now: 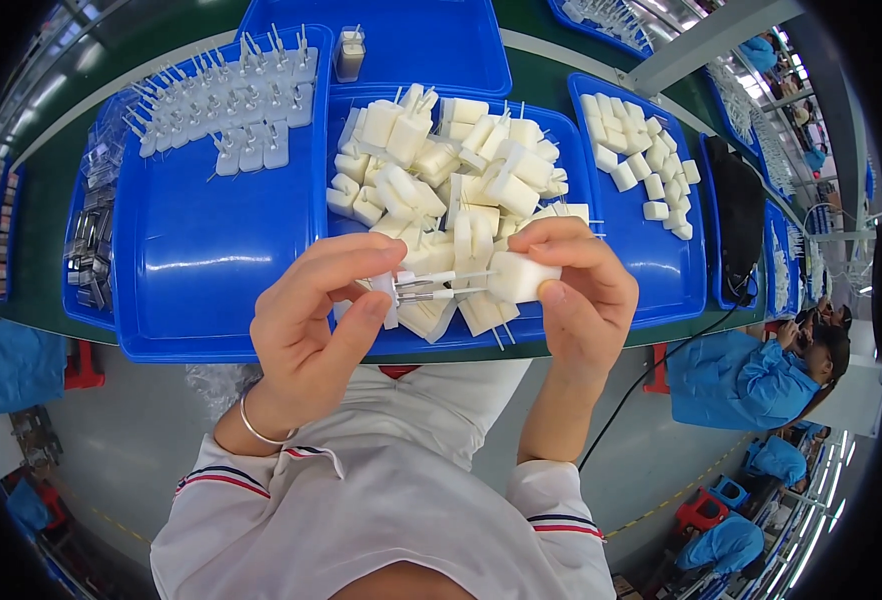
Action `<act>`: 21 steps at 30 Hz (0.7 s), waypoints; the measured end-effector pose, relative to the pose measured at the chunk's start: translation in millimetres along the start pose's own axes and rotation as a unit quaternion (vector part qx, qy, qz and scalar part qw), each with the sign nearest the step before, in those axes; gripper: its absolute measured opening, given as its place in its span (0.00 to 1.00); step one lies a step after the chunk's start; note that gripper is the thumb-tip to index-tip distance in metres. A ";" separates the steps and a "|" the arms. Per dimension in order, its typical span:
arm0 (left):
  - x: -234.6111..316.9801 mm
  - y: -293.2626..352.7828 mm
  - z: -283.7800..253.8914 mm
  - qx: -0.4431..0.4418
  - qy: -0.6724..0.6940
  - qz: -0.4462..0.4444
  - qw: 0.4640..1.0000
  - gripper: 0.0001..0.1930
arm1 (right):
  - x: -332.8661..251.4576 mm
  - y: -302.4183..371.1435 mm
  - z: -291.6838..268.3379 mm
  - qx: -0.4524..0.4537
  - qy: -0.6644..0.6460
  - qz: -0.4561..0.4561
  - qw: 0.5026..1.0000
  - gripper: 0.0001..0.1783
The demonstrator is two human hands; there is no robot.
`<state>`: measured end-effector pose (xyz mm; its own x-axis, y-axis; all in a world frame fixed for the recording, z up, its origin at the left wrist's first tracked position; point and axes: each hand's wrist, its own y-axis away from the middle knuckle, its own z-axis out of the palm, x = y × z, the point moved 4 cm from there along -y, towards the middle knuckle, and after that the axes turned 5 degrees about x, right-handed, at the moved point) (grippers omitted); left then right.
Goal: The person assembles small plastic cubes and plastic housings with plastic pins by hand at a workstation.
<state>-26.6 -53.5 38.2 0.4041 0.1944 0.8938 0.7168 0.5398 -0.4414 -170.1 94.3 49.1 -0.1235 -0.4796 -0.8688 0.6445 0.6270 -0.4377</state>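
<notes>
White block (517, 279) sits pinched between the thumb and fingers of the right hand (591, 290), above a blue tray (575, 152) heaped with cream pieces (401, 192). The left hand (313, 312) grips a pronged white base (392, 302), its rods pointing toward the block; whether they touch, I cannot tell.

A green table (46, 265) is carrying blue trays (211, 220).
They are lying side by side (another blue tray (431, 45) is sitting behind).
</notes>
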 end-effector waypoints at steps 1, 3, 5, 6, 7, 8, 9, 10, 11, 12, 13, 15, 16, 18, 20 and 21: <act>0.0 0.1 0.3 -0.009 -0.016 0.007 1.000 0.14 | 0.3 0.5 2.4 -0.008 0.000 0.012 1.000 0.14; 1.4 -1.1 1.0 -0.016 -0.045 0.022 0.999 0.15 | 0.1 1.0 5.1 -0.007 0.006 0.010 1.000 0.14; 3.7 -1.7 3.0 -0.023 -0.073 0.036 0.996 0.15 | 1.4 2.7 9.0 -0.005 0.013 0.007 1.000 0.14; 5.4 -2.0 5.4 -0.033 -0.087 0.040 0.995 0.15 | 2.2 3.4 10.7 0.015 0.036 -0.003 0.999 0.14; 6.4 -1.9 8.1 -0.044 -0.101 0.044 0.993 0.16 | 3.3 4.2 12.1 0.035 0.058 -0.013 0.998 0.14; 5.6 -0.5 10.6 -0.043 -0.102 0.044 0.993 0.16 | 7.3 6.0 13.7 0.035 0.058 -0.012 0.998 0.14; 3.1 0.2 11.6 -0.013 -0.068 0.035 0.997 0.16 | 11.9 7.6 12.0 0.057 0.051 -0.016 0.997 0.16; 0.7 0.3 11.0 0.017 -0.035 0.026 0.999 0.15 | 14.4 8.3 10.6 0.078 0.044 -0.019 0.996 0.17; -0.7 -0.4 10.8 0.017 -0.034 0.025 0.999 0.15 | 14.5 8.4 11.9 0.079 0.045 -0.019 0.996 0.17; -0.5 0.3 9.6 0.026 -0.022 0.030 0.999 0.15 | 13.1 10.5 13.3 0.084 0.026 -0.013 0.996 0.19; -0.2 0.7 8.7 0.035 -0.010 0.034 0.999 0.15 | 12.3 11.9 13.8 0.089 0.007 -0.007 0.996 0.20; -0.1 -0.9 9.8 0.023 -0.004 0.031 0.999 0.15 | 10.5 11.0 10.2 0.080 0.033 -0.014 0.996 0.21; -0.5 -1.7 10.9 0.011 0.002 0.026 1.000 0.15 | 10.2 10.2 9.2 0.071 0.058 -0.019 0.996 0.21; -3.3 -0.4 10.4 0.019 0.026 0.002 0.999 0.15 | 9.2 7.9 10.7 0.061 0.064 -0.027 0.996 0.22; -5.8 1.5 10.1 0.028 0.049 -0.020 0.998 0.15 | 9.2 6.9 14.0 0.050 0.068 -0.037 0.996 0.22; -6.9 2.9 11.4 0.033 0.054 -0.030 0.998 0.15 | 9.5 8.4 14.4 0.073 0.067 -0.035 0.994 0.23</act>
<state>-33.8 -43.9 31.6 0.4233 0.0732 0.9030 0.7041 0.6006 -0.3788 -155.0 86.1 40.5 -0.2645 -0.4268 -0.8648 0.7325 0.4943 -0.4680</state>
